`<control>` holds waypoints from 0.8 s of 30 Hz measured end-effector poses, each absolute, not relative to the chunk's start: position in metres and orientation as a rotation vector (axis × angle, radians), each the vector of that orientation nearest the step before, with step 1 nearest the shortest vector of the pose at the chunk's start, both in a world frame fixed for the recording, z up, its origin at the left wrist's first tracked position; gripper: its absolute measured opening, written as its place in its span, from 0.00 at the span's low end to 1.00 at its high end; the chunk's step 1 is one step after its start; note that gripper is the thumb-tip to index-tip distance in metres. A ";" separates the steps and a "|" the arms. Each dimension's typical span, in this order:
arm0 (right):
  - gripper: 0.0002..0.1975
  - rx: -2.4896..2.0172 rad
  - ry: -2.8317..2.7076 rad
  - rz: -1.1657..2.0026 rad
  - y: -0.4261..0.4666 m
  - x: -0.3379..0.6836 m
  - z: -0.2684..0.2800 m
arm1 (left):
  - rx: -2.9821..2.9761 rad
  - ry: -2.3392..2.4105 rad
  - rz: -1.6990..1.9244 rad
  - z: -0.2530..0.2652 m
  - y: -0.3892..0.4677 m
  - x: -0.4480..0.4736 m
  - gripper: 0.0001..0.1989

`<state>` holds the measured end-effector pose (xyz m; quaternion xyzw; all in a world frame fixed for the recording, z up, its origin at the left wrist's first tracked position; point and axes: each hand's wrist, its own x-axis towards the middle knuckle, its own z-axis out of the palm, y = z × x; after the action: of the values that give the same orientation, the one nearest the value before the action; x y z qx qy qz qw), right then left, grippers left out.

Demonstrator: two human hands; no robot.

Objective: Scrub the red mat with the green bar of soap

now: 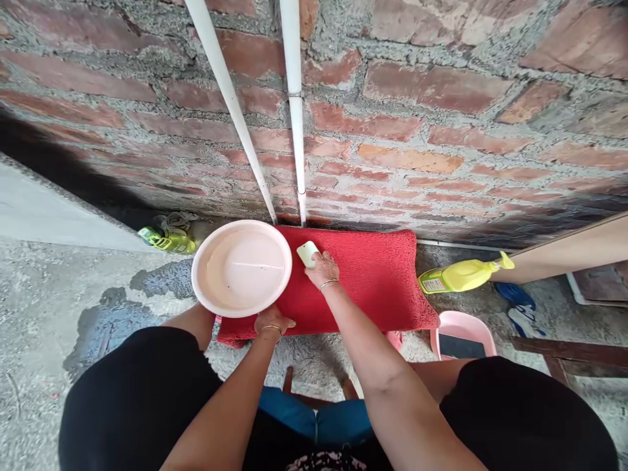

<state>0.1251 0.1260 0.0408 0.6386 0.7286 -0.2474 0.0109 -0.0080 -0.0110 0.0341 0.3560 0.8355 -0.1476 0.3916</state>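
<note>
Nearest: person's knees in black shorts (137, 399), one ea. side. Pale pink plastic tub (464, 319) w/ dark flat slab (460, 347) inside, by R knee. L hand (273, 320) at near edge of low surface under bright red fuzzy cloth (370, 281), right by near rim of round pale pink plastic basin (197, 286); fingers partly hidden, can't tell if gripping. Basin sits on L end of cloth, liquid inside.

R hand (324, 269) further out, over mid cloth, fingers closed on near end of flat pale yellow-green rounded block (306, 251), material unclear. Block is far-L of R palm, between hand and basin, just beside rim, not touching it. Long axis approx. far-L to near-R, in line w/ R fingers. R hand = nearer one; L is back & L of block. Can't tell if block rests on cloth or is slightly up.

Beyond: yellow plastic spray bottle (464, 276) off R end, yellow-green bottle (174, 243) far-L past basin, red brick wall (338, 121) w/ 2 white pipes (295, 118) behind.
</note>
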 end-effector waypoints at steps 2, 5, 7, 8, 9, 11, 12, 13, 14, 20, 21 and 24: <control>0.22 2.058 2.210 -0.766 0.128 0.151 0.037 | 0.912 2.129 -0.364 0.035 -0.011 -0.008 0.39; 0.23 2.235 2.067 -0.728 0.126 0.202 0.034 | 0.907 2.139 -0.357 0.034 -0.011 -0.008 0.40; 0.23 2.367 1.953 -0.691 0.123 0.240 0.034 | 0.896 2.143 -0.357 0.033 -0.012 -0.008 0.41; 0.23 2.433 1.884 -0.682 0.121 0.258 0.034 | 0.893 2.141 -0.358 0.032 -0.012 -0.008 0.42; 0.24 2.501 1.806 -0.679 0.120 0.275 0.034 | 0.893 2.135 -0.361 0.032 -0.012 -0.009 0.42; 0.24 2.642 1.629 -0.695 0.116 0.302 0.036 | 0.893 2.121 -0.364 0.031 -0.013 -0.010 0.43; 0.24 2.710 1.544 -0.709 0.115 0.311 0.037 | 0.893 2.122 -0.355 0.030 -0.013 -0.010 0.43; 0.24 2.773 1.476 -0.726 0.114 0.317 0.038 | 0.896 2.125 -0.343 0.028 -0.014 -0.011 0.43; 0.24 2.827 1.434 -0.744 0.114 0.318 0.039 | 0.900 2.130 -0.331 0.026 -0.014 -0.011 0.42; 0.23 2.737 1.820 -0.900 0.123 0.248 0.037 | 0.898 2.175 -0.289 0.019 -0.016 -0.012 0.37; 0.23 2.651 1.926 -0.917 0.126 0.228 0.036 | 0.893 2.174 -0.286 0.020 -0.016 -0.011 0.36; 0.21 2.305 2.206 -0.918 0.134 0.170 0.036 | 0.883 2.145 -0.312 0.025 -0.013 -0.010 0.36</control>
<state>0.1702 0.1341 0.0360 0.6915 0.6618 -0.2755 -0.0893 -0.0096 -0.0134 0.0253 0.3474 0.8440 -0.1229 0.3897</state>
